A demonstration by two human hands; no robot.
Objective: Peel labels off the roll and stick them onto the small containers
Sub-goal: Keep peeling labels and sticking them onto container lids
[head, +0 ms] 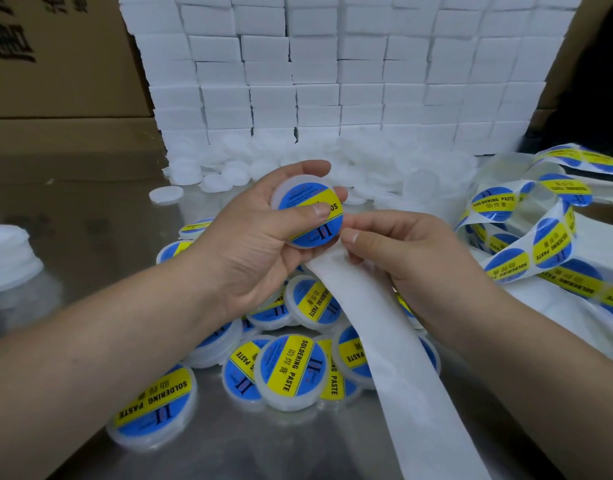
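Note:
My left hand [253, 237] grips a small round white container [307, 216] with a blue and yellow "Soldering Paste" label on its lid, thumb pressed on the label. My right hand [402, 251] pinches the top of the bare white backing strip [395, 358], right beside the container. The strip runs down toward the lower right. The label roll [540, 244], with blue and yellow round labels, lies uncoiled at the right. Several labelled containers [291, 368] are piled under my hands. Unlabelled white containers [263, 164] are heaped behind.
A wall of stacked white boxes [332, 81] rises at the back. Cardboard cartons [62, 64] stand at the left. A stack of white lids or containers [11, 251] sits at the left edge of the metal table [101, 230].

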